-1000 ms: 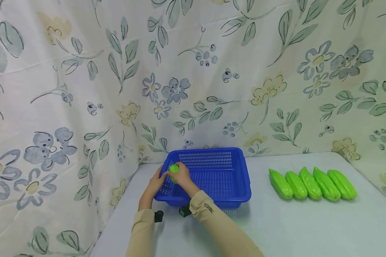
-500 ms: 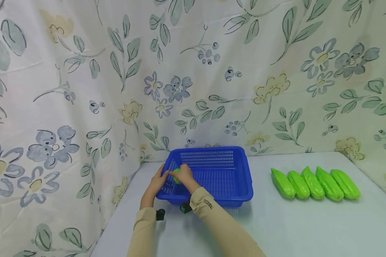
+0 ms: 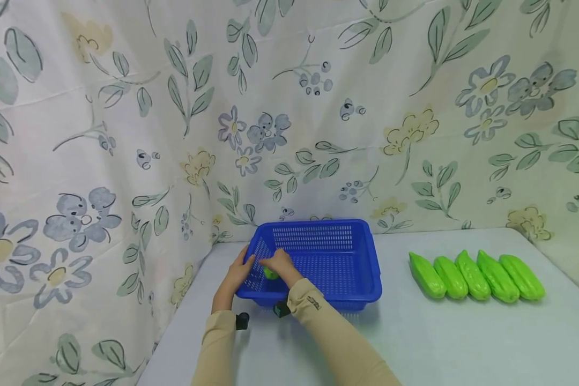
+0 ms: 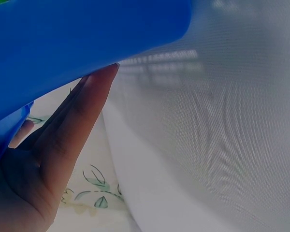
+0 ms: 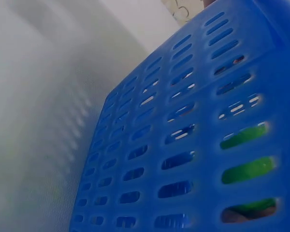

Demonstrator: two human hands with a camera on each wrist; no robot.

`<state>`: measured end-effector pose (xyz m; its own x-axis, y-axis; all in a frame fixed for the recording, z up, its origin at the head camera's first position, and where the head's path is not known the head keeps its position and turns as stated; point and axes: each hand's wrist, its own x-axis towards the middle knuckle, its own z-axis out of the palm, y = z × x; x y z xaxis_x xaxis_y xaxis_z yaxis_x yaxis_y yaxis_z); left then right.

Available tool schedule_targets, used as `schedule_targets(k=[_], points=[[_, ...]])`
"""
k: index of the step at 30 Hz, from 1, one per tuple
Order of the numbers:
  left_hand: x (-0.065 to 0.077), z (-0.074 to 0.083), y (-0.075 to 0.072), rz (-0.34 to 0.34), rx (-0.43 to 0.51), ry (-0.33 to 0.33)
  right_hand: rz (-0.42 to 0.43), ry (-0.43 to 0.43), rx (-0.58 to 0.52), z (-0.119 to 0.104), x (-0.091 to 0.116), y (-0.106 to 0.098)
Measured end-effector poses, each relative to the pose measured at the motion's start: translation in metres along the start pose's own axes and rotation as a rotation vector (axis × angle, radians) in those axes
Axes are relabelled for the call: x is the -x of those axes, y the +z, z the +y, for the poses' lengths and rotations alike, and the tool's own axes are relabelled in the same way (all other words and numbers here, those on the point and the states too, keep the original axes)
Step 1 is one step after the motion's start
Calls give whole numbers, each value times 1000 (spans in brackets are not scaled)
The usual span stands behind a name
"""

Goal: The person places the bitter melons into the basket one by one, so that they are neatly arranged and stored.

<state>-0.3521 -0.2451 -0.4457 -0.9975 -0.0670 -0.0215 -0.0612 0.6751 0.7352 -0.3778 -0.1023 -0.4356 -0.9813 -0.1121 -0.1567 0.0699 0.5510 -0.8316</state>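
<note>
From my feed, I see the left hand [image 3: 237, 272] grip the blue basket [image 3: 335, 298], likely steadying it, the curled right hand [image 3: 281, 262] holding a green vegetable [image 3: 271, 274].

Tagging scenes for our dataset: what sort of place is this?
Probably a staged tabletop recording spot, though I can't tell what building it's in. Floral cloth hangs behind and along the left of a pale table; five green gourd-like pieces lie lined up beside a blue basket.
</note>
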Motion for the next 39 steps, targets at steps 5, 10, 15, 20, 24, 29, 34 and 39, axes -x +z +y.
schedule_targets(k=[5,10,15,20,24,29,34,39], points=[[0,0,0,-1,-2,7,-20,6,8,-8,20,-9],[0,1,0,-2,-5,10,-31,30,46,24,-42,24],[-1,1,1,-1,-6,15,-50,16,101,77,-131,76],[0,1,1,2,-5,16,-116,20,168,80,-132,76],[1,0,0,-2,-5,16,-147,35,174,86,-143,83],[1,-1,-2,-7,-8,7,-165,35,131,88,-148,86],[0,-1,-1,-6,-10,4,-201,70,0,38,-61,39],[0,0,-1,-7,-7,5,-217,57,-71,3,8,3]])
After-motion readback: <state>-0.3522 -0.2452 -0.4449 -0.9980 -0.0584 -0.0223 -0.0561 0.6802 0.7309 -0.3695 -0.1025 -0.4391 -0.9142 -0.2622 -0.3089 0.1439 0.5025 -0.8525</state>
